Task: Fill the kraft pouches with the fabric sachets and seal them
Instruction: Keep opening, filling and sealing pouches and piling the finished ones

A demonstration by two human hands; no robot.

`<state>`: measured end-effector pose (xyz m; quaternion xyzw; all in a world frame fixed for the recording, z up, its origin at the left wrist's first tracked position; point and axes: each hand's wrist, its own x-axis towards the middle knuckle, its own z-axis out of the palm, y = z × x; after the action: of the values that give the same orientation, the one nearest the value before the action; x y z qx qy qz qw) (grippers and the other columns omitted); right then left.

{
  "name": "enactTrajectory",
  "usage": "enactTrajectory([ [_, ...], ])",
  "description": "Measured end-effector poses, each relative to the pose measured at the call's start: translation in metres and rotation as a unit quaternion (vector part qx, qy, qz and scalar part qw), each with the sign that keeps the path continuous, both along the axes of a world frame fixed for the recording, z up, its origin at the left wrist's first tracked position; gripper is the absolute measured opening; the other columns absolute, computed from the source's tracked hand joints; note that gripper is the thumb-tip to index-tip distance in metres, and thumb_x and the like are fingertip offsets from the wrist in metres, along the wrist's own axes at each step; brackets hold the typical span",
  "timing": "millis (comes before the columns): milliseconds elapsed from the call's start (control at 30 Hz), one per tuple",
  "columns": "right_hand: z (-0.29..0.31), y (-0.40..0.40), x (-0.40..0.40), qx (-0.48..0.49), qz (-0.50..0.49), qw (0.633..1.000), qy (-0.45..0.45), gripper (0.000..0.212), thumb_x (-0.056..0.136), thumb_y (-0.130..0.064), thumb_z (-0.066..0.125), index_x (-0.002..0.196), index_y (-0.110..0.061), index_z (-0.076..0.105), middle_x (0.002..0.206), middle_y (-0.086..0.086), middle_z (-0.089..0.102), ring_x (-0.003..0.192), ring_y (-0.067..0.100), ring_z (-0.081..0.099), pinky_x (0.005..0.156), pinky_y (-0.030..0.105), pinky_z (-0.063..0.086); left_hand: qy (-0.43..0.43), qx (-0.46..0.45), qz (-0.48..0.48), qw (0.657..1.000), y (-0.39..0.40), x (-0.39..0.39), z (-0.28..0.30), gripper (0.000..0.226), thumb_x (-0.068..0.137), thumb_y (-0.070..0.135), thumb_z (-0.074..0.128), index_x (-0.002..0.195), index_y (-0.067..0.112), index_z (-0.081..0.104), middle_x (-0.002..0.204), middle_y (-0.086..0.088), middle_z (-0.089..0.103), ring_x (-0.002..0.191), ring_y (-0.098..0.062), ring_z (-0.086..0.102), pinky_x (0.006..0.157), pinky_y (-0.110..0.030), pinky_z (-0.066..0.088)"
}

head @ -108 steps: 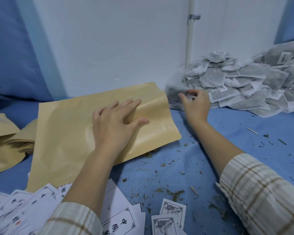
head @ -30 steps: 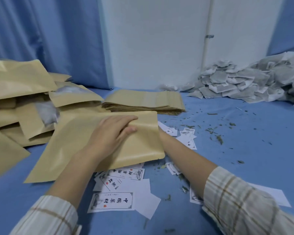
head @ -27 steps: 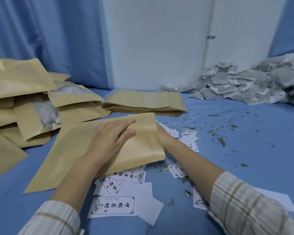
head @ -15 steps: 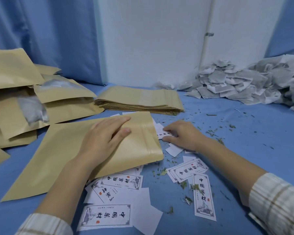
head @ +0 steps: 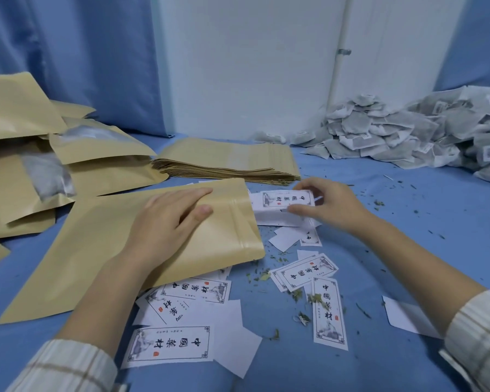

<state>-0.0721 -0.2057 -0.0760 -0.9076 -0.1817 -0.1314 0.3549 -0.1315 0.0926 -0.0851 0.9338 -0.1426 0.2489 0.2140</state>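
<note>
A kraft pouch (head: pixel 102 250) lies flat on the blue table, its zip-strip end pointing right. My left hand (head: pixel 167 222) rests flat on it with straight fingers. Just right of the pouch's mouth, my right hand (head: pixel 328 205) pinches a white printed label card (head: pixel 286 198) lifted off the table. A heap of grey fabric sachets (head: pixel 408 137) sits against the wall at the far right. A flat stack of empty kraft pouches (head: pixel 232 162) lies behind the pouch.
Filled kraft pouches (head: pixel 40 154) pile up at the left, some showing sachets through a window. Printed label cards (head: pixel 170 346) and blank white slips lie scattered at the front. Dried herb crumbs (head: pixel 300 301) dot the blue cloth. A white wall and blue curtains stand behind.
My right hand came out from behind the pouch, reached the cards right of it and picked one up. My left hand stayed flat on the pouch.
</note>
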Motion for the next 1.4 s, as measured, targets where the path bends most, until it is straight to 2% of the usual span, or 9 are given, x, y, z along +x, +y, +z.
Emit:
enactTrajectory([
  [133, 0.012, 0.012, -0.014, 0.109, 0.097, 0.983, 0.113, 0.03, 0.068, -0.031, 0.08, 0.094, -0.035, 0.067, 0.091, 0.005, 0.07, 0.076, 0.016, 0.068, 0.079, 0.028, 0.052, -0.009, -0.008, -0.001, 1.0, -0.002, -0.002, 0.001, 0.05, 0.089, 0.055, 0.034, 0.128, 0.033, 0.057, 0.129, 0.014, 0.059, 0.122, -0.012, 0.05, 0.102, -0.033, 0.032],
  [267, 0.008, 0.05, -0.016, 0.071, 0.169, 0.976, 0.119, 0.03, 0.075, -0.016, 0.077, 0.102, -0.023, 0.067, 0.091, -0.006, 0.067, 0.072, 0.004, 0.062, 0.071, 0.019, 0.051, -0.015, -0.029, -0.023, 0.999, -0.004, -0.006, 0.003, 0.047, 0.089, 0.052, 0.038, 0.127, 0.033, 0.058, 0.127, 0.015, 0.059, 0.121, -0.009, 0.05, 0.102, -0.034, 0.034],
  [400, 0.003, 0.079, -0.009, 0.026, 0.177, 0.98, 0.084, 0.032, 0.081, -0.003, 0.066, 0.112, -0.005, 0.061, 0.109, 0.012, 0.065, 0.101, 0.024, 0.061, 0.091, 0.039, 0.049, -0.012, -0.052, -0.049, 0.997, -0.006, -0.009, 0.005, 0.045, 0.089, 0.05, 0.041, 0.126, 0.033, 0.058, 0.126, 0.018, 0.058, 0.118, -0.006, 0.05, 0.101, -0.033, 0.036],
  [600, 0.008, 0.032, -0.002, 0.229, 0.138, 0.942, 0.204, 0.032, 0.076, 0.004, 0.071, 0.097, -0.018, 0.061, 0.088, 0.012, 0.069, 0.075, 0.022, 0.07, 0.064, 0.029, 0.059, -0.011, -0.058, -0.027, 0.998, 0.009, -0.007, 0.005, 0.046, 0.089, 0.055, 0.042, 0.126, 0.034, 0.059, 0.123, 0.012, 0.063, 0.116, -0.012, 0.052, 0.099, -0.036, 0.037],
  [733, 0.002, 0.003, 0.004, 0.173, 0.059, 0.956, 0.231, 0.029, 0.078, -0.01, 0.072, 0.102, -0.019, 0.057, 0.068, 0.008, 0.07, 0.062, 0.023, 0.068, 0.063, 0.031, 0.059, -0.017, -0.059, -0.004, 0.998, 0.013, -0.001, 0.004, 0.048, 0.086, 0.055, 0.039, 0.126, 0.035, 0.059, 0.122, 0.011, 0.063, 0.115, -0.013, 0.052, 0.092, -0.032, 0.037],
  [900, -0.004, 0.006, 0.011, 0.048, -0.036, 0.99, 0.124, 0.012, 0.086, -0.031, 0.065, 0.085, -0.02, 0.066, 0.08, -0.012, 0.066, 0.076, 0.004, 0.059, 0.066, 0.013, 0.043, -0.024, -0.059, -0.009, 0.998, 0.011, -0.002, 0.002, 0.043, 0.091, 0.056, 0.046, 0.125, 0.033, 0.06, 0.123, 0.012, 0.062, 0.117, -0.012, 0.052, 0.098, -0.036, 0.037],
  [1033, -0.009, 0.012, 0.015, -0.042, -0.127, 0.988, 0.071, 0.014, 0.094, -0.032, 0.052, 0.085, -0.021, 0.055, 0.094, -0.002, 0.062, 0.079, 0.012, 0.053, 0.066, 0.026, 0.04, -0.032, -0.064, -0.013, 0.997, 0.011, -0.003, 0.001, 0.042, 0.09, 0.052, 0.046, 0.124, 0.032, 0.061, 0.123, 0.012, 0.062, 0.115, -0.009, 0.05, 0.097, -0.033, 0.036],
  [1200, -0.012, 0.023, 0.006, -0.187, 0.053, 0.978, 0.082, 0.044, 0.08, -0.05, 0.064, 0.116, -0.024, 0.062, 0.111, -0.012, 0.049, 0.104, 0.005, 0.045, 0.088, 0.022, 0.034, -0.024, -0.066, -0.01, 0.998, 0.011, -0.002, 0.002, 0.045, 0.089, 0.056, 0.044, 0.125, 0.034, 0.06, 0.123, 0.013, 0.062, 0.117, -0.01, 0.051, 0.101, -0.038, 0.038],
  [1400, -0.009, 0.027, 0.008, -0.09, 0.02, 0.992, 0.081, 0.021, 0.071, -0.037, 0.078, 0.083, -0.029, 0.064, 0.083, -0.012, 0.063, 0.076, 0.003, 0.057, 0.065, 0.015, 0.043, -0.024, -0.067, -0.008, 0.997, 0.012, -0.003, 0.002, 0.045, 0.087, 0.054, 0.043, 0.124, 0.036, 0.06, 0.122, 0.014, 0.062, 0.115, -0.008, 0.051, 0.1, -0.036, 0.038],
])
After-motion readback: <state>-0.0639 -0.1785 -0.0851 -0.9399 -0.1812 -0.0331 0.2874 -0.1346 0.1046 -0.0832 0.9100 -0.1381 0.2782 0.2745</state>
